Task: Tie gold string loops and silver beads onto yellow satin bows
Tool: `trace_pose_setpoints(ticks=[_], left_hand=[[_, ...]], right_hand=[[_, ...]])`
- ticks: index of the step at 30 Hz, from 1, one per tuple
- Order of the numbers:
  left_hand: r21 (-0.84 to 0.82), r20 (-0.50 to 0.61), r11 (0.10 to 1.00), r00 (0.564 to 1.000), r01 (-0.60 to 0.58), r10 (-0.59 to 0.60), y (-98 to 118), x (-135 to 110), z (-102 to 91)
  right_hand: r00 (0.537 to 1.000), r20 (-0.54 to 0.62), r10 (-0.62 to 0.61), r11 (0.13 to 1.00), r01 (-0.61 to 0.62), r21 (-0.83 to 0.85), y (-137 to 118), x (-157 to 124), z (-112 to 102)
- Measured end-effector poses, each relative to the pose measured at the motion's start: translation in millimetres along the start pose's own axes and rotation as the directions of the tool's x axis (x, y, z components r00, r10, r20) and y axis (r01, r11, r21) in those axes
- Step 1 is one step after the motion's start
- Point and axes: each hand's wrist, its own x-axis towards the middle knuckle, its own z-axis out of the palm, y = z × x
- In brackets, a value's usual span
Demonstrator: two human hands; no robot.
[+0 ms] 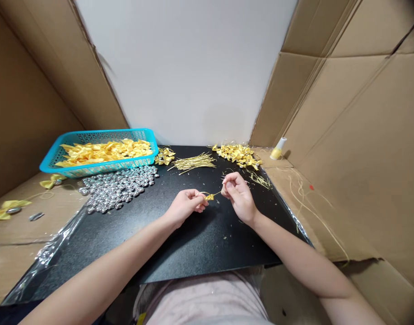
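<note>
Over the middle of the black table my left hand pinches a small yellow ribbon bow between thumb and fingers. A thin yellow cord runs from the bow to my right hand, whose thumb and fingertips are closed on its end. The cord is stretched between the two hands, just above the tabletop. Part of the bow is hidden by my left fingers. Behind the hands lies a bundle of yellow cut cords.
A blue basket of yellow bows stands at the back left, with many silver beads before it. Assembled bows are heaped at the back right, near a thread cone. Cardboard walls flank the black table.
</note>
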Motion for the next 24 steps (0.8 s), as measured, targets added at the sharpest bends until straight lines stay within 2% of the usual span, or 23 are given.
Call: trace_pose_setpoints(ticks=[4, 8, 11, 18, 24], left_hand=[[-0.004, -0.017, 1.000, 0.999, 0.028, -0.028, -2, 3, -1.6], [-0.040, 0.019, 0.998, 0.999, 0.043, -0.042, -5, 4, -5.6], [-0.047, 0.040, 0.998, 0.999, 0.032, -0.030, -4, 4, -7.7], [0.176, 0.090, 0.984, 0.996, 0.011, -0.027, -3, 5, -9.6], [0.189, 0.176, 0.982, 0.984, -0.012, -0.022, -7, 7, -13.1]], right_hand=[[1.000, 0.008, 0.015, 1.000, -0.015, -0.026, 0, -1, 0], [0.999, -0.002, 0.042, 0.995, -0.042, -0.086, -4, 0, 0], [0.999, -0.029, 0.015, 0.993, -0.018, -0.117, -8, 2, 0], [0.993, -0.041, -0.115, 0.965, 0.102, -0.241, -12, 4, -1], [0.997, -0.057, -0.051, 0.981, 0.039, -0.192, -8, 4, -4]])
